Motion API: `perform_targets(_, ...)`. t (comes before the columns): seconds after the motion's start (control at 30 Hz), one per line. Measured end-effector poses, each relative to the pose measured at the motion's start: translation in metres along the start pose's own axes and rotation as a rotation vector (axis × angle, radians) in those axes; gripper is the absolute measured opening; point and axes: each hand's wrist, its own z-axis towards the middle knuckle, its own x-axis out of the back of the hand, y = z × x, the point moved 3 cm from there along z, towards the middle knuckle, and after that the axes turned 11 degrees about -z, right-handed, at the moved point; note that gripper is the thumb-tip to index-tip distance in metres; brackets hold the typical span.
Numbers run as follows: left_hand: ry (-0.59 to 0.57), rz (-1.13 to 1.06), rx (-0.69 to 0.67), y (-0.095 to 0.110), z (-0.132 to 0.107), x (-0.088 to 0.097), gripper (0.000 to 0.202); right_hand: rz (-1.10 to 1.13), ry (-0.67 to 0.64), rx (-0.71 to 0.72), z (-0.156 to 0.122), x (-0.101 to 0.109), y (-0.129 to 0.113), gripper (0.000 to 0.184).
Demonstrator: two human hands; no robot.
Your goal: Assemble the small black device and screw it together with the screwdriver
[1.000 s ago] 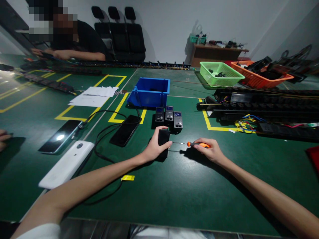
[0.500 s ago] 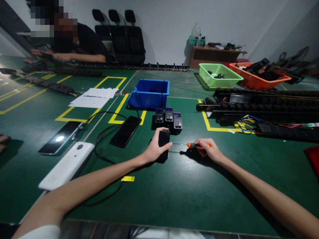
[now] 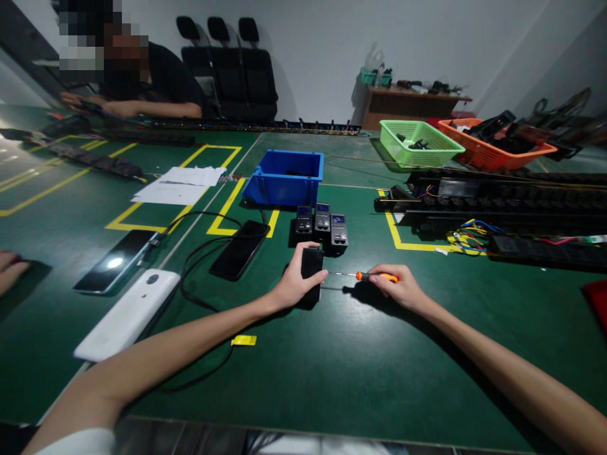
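Green counter (image 3: 408, 379) carries the work, with a black box (image 3: 312, 260) held in the left hand (image 3: 296, 281), thumb across its near face and fingers around the far side. This box sits in front of three small dark devices (image 3: 322, 220) with little screens, grouped just before a blue bin (image 3: 289, 188). The right hand (image 3: 398, 285) is closed around the orange and black handle of a screwdriver (image 3: 363, 276). Its thin shaft lies roughly level and points left at the box's side, by the left thumb; whether the tip touches a screw is too small to tell.

Left of the box lie a black phone (image 3: 239, 251), a second phone (image 3: 114, 262) with a bright reflection, and a white slab (image 3: 126, 316) near the left forearm. A dark cable (image 3: 190, 296) loops between them. Another person's hand (image 3: 10, 272) rests at the left edge.
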Motion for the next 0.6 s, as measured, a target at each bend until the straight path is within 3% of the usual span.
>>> perform_targets(0.33, -0.005, -0.021, -0.002, 0.0024, 0.0007, -0.0003, 0.056, -0.112, 0.072, 0.088, -0.0026, 0.0008, -0.0012, 0.032)
perform_targets(0.6, -0.009, -0.029, 0.015, 0.0021, 0.0006, -0.0010, 0.056, -0.023, 0.033, -0.006, -0.0025, -0.0002, 0.0003, 0.037)
